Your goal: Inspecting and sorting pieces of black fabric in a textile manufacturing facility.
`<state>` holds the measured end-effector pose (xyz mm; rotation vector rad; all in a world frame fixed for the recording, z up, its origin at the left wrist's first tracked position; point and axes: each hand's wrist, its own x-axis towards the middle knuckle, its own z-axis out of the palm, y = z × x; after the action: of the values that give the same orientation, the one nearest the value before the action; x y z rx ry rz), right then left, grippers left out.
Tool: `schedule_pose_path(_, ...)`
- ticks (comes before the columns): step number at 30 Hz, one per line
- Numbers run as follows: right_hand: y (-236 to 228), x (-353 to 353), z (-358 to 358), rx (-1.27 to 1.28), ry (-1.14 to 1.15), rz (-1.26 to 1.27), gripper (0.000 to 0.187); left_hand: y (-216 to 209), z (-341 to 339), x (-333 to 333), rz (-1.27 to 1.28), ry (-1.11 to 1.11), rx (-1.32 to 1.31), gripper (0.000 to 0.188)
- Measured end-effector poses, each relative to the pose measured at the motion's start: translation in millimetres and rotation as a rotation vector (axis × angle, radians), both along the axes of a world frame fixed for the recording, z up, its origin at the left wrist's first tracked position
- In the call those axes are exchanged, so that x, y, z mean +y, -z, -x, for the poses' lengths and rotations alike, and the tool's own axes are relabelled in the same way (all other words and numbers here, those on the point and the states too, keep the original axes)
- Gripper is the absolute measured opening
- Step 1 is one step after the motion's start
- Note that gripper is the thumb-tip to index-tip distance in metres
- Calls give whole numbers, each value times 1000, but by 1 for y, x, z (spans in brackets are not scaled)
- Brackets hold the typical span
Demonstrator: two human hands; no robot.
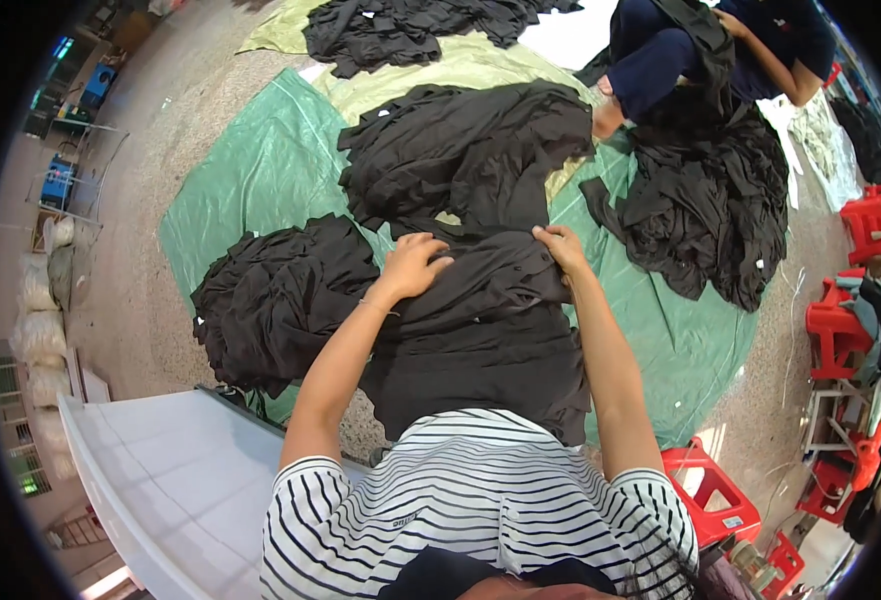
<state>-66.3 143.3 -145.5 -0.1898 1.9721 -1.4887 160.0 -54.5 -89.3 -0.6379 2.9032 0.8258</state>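
Dark garments lie spread in front of me, over my lap and the ground sheet. My left hand rests on the upper left part of the cloth, its fingers apart and slightly bent. At the upper right edge of the same dark garment, my right hand pinches the fabric between thumb and fingers. A heap of dark clothing sits just left of my left hand. Beyond both hands lies a larger pile of dark clothes.
A green tarpaulin covers the floor under the piles. At the upper right a seated co-worker handles dark cloth beside another heap. Red plastic stools stand along the right. A white panel is at lower left.
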Motion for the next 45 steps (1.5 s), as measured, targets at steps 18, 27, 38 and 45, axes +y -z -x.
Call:
schedule_pose_path(18,-338,-95,-56,219,-344,1031,25,-28,98,3,-404,-449,945,41)
schedule_pose_path(27,-392,78,32,443,64,988,26,-267,-63,-80,-413,-182,952,30)
schedule_pose_path(38,-309,136,12,302,51,450,24,-336,-49,-7,-215,160,131,19)
schedule_pose_path(45,-115,167,-41,757,-302,-200,50,-120,-44,40,-65,-124,524,18)
